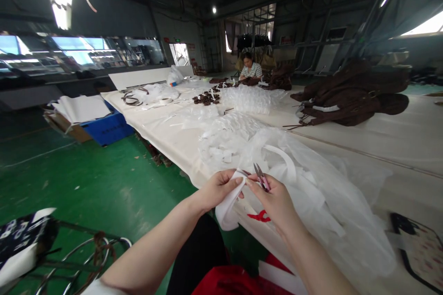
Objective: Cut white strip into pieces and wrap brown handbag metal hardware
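My left hand [218,187] pinches a white fabric strip [226,209] that loops down below my fingers at the near table edge. My right hand [273,198] grips small thread snips [260,176], their blades pointing up and away, and its fingertips meet the left hand at the strip. Both hands are closed. Just beyond them lies a heap of sheer white plastic and fabric strips [304,170] on the long white table [173,133].
Clear bags [252,99], small brown pieces [206,98] and brown garments [353,94] lie farther along the table. A person [251,70] sits at the far end. A blue crate [109,128] stands on the green floor at left, a metal rack [79,258] at bottom left.
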`<state>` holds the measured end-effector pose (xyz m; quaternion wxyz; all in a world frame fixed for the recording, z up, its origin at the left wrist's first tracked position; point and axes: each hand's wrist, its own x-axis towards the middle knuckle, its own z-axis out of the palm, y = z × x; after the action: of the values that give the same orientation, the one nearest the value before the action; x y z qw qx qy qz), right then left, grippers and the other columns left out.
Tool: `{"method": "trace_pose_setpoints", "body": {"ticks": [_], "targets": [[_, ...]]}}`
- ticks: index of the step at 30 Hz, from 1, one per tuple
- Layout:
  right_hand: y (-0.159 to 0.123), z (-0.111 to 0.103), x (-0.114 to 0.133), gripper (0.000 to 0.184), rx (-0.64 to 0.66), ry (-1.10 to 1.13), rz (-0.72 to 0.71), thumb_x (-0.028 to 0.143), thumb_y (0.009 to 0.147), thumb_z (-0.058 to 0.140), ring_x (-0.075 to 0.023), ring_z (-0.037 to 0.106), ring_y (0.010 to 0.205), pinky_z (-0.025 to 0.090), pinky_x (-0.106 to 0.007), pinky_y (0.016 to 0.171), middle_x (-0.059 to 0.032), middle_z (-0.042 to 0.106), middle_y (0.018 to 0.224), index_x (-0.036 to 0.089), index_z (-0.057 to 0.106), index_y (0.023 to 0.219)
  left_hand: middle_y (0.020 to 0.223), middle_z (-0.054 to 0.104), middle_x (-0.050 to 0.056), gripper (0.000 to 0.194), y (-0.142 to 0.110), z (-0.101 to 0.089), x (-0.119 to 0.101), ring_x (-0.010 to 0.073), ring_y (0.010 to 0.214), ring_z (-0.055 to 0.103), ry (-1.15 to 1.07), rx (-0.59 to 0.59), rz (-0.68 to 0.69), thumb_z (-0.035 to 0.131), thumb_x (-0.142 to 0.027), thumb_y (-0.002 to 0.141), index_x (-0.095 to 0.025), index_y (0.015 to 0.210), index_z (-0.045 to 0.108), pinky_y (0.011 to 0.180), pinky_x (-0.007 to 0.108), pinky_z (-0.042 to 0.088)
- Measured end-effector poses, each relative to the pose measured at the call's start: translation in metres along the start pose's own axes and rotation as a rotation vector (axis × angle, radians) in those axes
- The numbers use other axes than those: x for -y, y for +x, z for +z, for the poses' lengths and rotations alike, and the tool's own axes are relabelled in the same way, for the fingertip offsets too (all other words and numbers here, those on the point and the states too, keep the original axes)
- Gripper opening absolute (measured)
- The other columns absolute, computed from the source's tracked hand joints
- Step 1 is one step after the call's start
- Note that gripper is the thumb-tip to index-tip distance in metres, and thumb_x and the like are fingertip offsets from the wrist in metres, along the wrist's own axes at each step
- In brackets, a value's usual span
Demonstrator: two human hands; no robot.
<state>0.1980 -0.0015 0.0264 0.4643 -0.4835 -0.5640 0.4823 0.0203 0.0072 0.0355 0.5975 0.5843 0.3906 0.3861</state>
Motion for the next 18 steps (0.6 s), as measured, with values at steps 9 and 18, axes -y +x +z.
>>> {"method": "trace_pose_setpoints", "body": {"ticks": [9, 18], "targets": [[0.001, 0.005, -0.006, 0.030, 0.029, 0.174, 0.033, 0.044, 0.077, 0.069, -0.0255, 0.067, 0.097, 0.051, -0.037, 0.089, -0.0065, 0.075, 0.099, 0.018, 0.073, 0.093, 0.077, 0.066, 0.005, 0.041, -0.001, 0.005, -0.001, 0.0117, 0.064, 0.059, 0.030, 0.061, 0.018, 0.064, -0.052, 0.083, -0.012, 0.084, 0.069, 0.061, 0.021, 0.047], [0.004, 0.004, -0.020, 0.037, -0.176, 0.134, 0.041, 0.052, 0.073, 0.070, -0.0192, 0.062, 0.065, 0.048, -0.028, 0.060, -0.0021, 0.069, 0.068, 0.016, 0.072, 0.082, 0.077, 0.070, 0.007, 0.040, -0.005, 0.001, 0.000, 0.0146, 0.066, 0.064, -0.135, 0.092, -0.149, 0.074, -0.046, 0.076, -0.012, 0.097, 0.069, 0.064, 0.024, 0.049]]}}
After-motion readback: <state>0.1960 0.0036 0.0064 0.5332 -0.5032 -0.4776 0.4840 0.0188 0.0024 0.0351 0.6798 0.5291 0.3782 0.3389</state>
